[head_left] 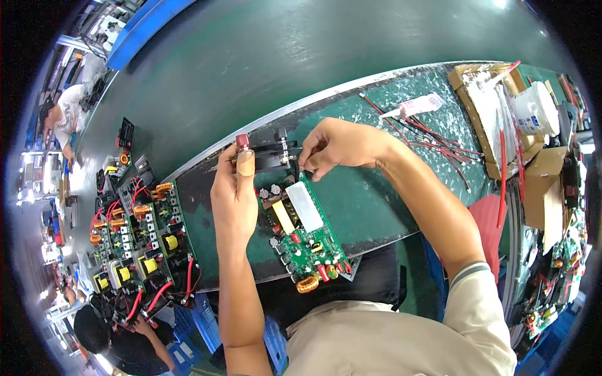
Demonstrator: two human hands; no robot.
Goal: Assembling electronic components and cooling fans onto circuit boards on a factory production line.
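Observation:
My left hand (pixel 235 194) is closed on a dark end panel (pixel 266 158) that carries a red terminal post (pixel 242 141) and a black terminal post (pixel 282 135). A tan wrap covers the tip of that thumb. At the panel's right end, my right hand (pixel 338 147) pinches with thumb and forefinger; what lies between the fingertips is too small to make out. Just below both hands is a green circuit board (pixel 316 247) with a pale flat block, a yellow-topped part, capacitors and a copper-wound coil (pixel 308 284). Its upper end lies close to the panel.
Several similar boards (pixel 141 241) stand together on the left. Red and black wires (pixel 439 147) and a white tube (pixel 414 106) lie on the smeared bench to the right, beside a cardboard box (pixel 467 94) and a white tub (pixel 535 109). Other people (pixel 70 116) work at the left.

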